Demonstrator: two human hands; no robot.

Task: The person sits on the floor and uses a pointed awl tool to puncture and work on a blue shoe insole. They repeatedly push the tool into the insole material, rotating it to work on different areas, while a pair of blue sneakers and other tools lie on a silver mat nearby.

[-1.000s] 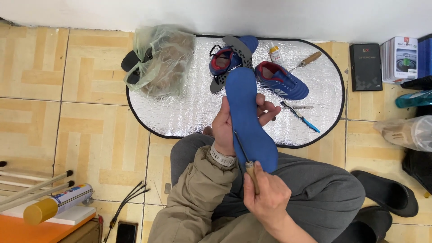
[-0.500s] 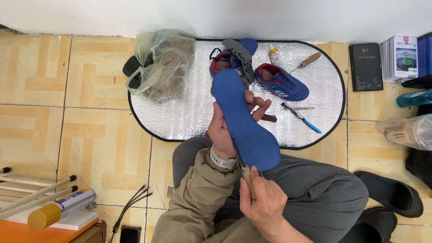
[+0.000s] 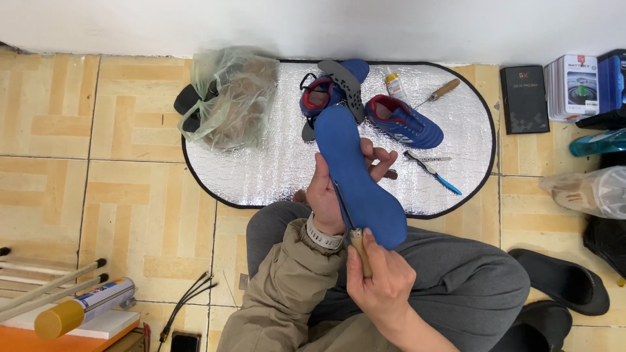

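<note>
left hand (image 3: 329,195): wraps the blue insole (image 3: 358,176) from behind, thumb on the near edge, fingers (image 3: 381,160) curled round the far edge; grip keeps the insole steady and tilted up toward the face
right hand (image 3: 381,283): fingers pressed together round the wooden handle of a knife (image 3: 352,225), thumb along the handle; low grip near the blade looks like it gives control
knife blade: thin dark blade lies along the insole's left edge, touching it; cutting or scraping, cannot tell which
blue insole: held over the lap, heel end low by the knife, toe end up toward the mat
silver mat (image 3: 261,163): oval foil mat on the tiled floor, likely a work surface to keep parts together
blue shoes (image 3: 404,120): pair on the mat, openings up, just beyond the insole
grey insole (image 3: 345,88): leans across the left shoe
awl (image 3: 440,91): wooden handle, on the mat right of the shoes
glue bottle (image 3: 393,85): small, beside the awl
blue-handled tool (image 3: 433,173): on the mat, near reach
plastic bag (image 3: 228,98): on the mat's left edge, contents unclear
</note>
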